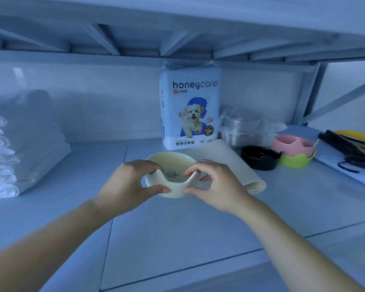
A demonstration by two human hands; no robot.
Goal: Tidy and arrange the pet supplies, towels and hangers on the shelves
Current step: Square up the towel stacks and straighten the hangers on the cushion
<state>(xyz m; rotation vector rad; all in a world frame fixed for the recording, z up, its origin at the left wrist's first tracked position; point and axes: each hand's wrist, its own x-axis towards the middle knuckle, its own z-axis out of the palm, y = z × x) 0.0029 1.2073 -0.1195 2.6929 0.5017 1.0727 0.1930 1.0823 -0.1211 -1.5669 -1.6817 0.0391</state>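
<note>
- Both hands are on the cream bowl (172, 163). The left hand (126, 182) pinches the near-left ear of its rim and the right hand (215, 186) pinches the near-right ear, thumbs outside and fingers curled over the top.
- The bowl sits low over the shelf (177, 228), right between the hands. I can't tell whether its base is touching the shelf.
- Just behind it and to the right lies a cream mat (226, 163), with the pad pack (190, 106) standing upright at the back.
- I reckon this is the placing step: the bowl looks to belong with the others, the black bowl (259, 158) and the pink bowl (293, 144) stacked on the green one (297, 160), near on the right.
- To do it well, keep it level and the two-handed grip even, since those ears are narrow holds.
- Carry it clear of the mat's edge and set it down gently; it looks hard and could chip.
- Towels (19, 144) are stacked well off to the left and hangers (350, 148) lie far right, both out of the way.
</note>
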